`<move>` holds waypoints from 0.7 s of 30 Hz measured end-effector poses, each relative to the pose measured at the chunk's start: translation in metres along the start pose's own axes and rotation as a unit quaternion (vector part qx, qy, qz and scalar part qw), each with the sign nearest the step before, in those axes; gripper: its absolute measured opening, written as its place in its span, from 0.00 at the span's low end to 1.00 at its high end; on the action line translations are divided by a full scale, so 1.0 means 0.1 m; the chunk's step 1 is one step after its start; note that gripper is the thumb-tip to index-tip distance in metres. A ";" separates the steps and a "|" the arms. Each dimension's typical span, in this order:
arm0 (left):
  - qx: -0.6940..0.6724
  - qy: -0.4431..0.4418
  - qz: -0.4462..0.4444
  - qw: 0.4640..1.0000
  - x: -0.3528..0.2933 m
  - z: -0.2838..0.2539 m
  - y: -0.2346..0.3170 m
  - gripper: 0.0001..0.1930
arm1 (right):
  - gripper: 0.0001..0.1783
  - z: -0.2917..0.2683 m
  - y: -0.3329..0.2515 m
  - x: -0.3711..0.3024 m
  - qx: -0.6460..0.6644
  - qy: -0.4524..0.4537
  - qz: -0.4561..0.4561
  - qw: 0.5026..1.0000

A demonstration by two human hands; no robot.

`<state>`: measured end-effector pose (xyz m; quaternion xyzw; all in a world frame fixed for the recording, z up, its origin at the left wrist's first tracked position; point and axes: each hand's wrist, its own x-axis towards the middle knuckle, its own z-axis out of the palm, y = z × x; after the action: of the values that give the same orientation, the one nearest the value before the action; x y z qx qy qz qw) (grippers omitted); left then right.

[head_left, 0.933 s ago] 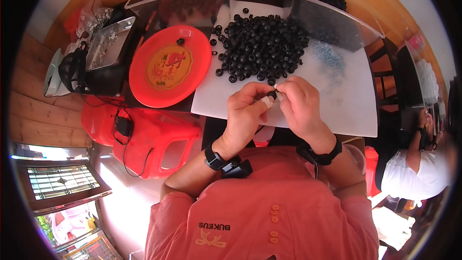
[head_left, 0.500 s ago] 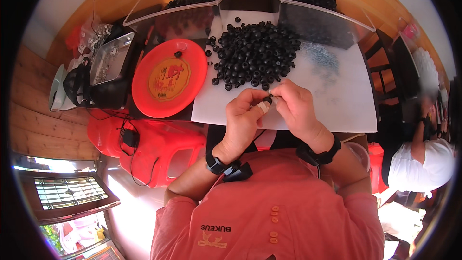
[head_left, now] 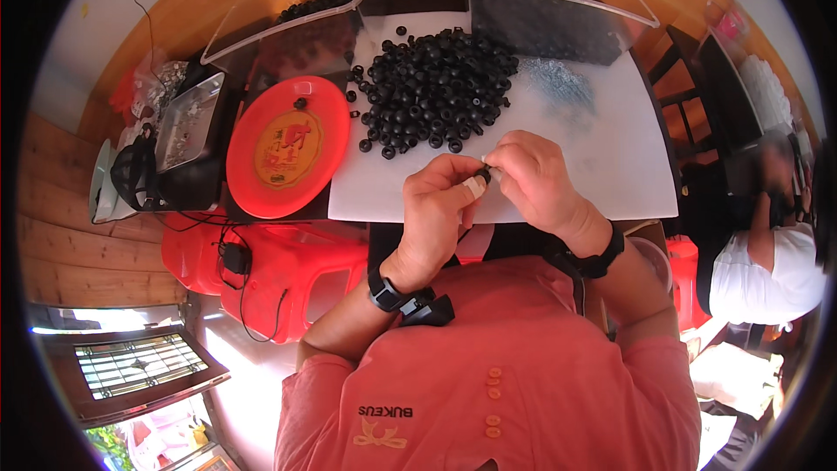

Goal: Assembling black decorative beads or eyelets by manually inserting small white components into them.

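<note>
My left hand (head_left: 433, 222) pinches a small round black plastic part (head_left: 483, 175) between thumb and fingers, with a pale wrap on one digit. Right against it, my right hand (head_left: 542, 185) has its thumb and fingertips closed at the part; anything they grip is too small to make out. Both hands are over the near edge of a white sheet (head_left: 610, 183). Just beyond them lies a big heap of similar black hollow parts (head_left: 436, 87). To the heap's right, small shiny bluish pieces (head_left: 562, 87) are scattered on the sheet.
A red plate (head_left: 336, 153) at left carries one black part (head_left: 300, 104). Two clear bins (head_left: 558, 26) (head_left: 288, 39) of black parts stand at the back. Far left is a metal tray (head_left: 187, 126). Red stools (head_left: 296, 270) are below; another person (head_left: 763, 275) sits at right.
The table and its things have shifted a little left in the view. My two hands stay pinched together at the black part, with only slight finger movement.
</note>
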<state>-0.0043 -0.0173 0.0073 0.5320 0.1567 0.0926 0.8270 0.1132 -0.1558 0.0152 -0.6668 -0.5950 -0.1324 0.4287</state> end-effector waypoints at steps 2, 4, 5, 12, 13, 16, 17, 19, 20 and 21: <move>-0.003 -0.002 -0.002 1.000 -0.01 0.01 -0.01 0.08 | 0.14 -0.03 0.00 0.00 0.014 -0.017 -0.002 1.000; -0.006 -0.007 -0.001 1.000 0.00 0.01 -0.02 0.08 | 0.15 -0.01 -0.02 -0.06 0.008 -0.004 0.006 1.000; -0.012 -0.008 0.003 1.000 0.01 0.00 -0.04 0.08 | 0.16 0.01 -0.03 -0.09 0.002 0.009 0.013 1.000; -0.013 -0.018 -0.013 1.000 -0.03 0.01 0.04 0.09 | 0.20 0.07 -0.17 -0.16 -0.026 0.041 0.029 0.998; -0.012 -0.018 -0.013 1.000 -0.03 0.01 0.03 0.09 | 0.21 0.06 -0.22 -0.14 -0.045 0.044 0.036 0.997; -0.005 0.001 0.006 1.000 -0.02 0.04 0.01 0.09 | 0.20 0.20 -0.27 -0.16 -0.093 0.071 0.061 0.991; -0.010 0.000 0.007 1.000 -0.02 0.05 0.01 0.09 | 0.20 0.26 -0.26 -0.18 -0.120 0.094 0.079 0.985; -0.014 0.000 0.008 1.000 -0.02 0.06 0.01 0.08 | 0.19 0.34 -0.25 -0.21 -0.137 0.099 0.092 0.981; -0.016 -0.003 0.012 1.000 -0.03 0.07 0.00 0.09 | 0.18 0.35 -0.25 -0.21 -0.154 0.104 0.105 0.977; -0.017 -0.007 0.014 1.000 -0.03 0.07 0.00 0.09 | 0.18 0.35 -0.25 -0.22 -0.154 0.104 0.106 0.977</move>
<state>-0.0043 -0.0237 0.0106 0.5205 0.1415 0.1031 0.8357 0.0736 -0.1471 -0.0105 -0.7667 -0.4453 -0.2448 0.3923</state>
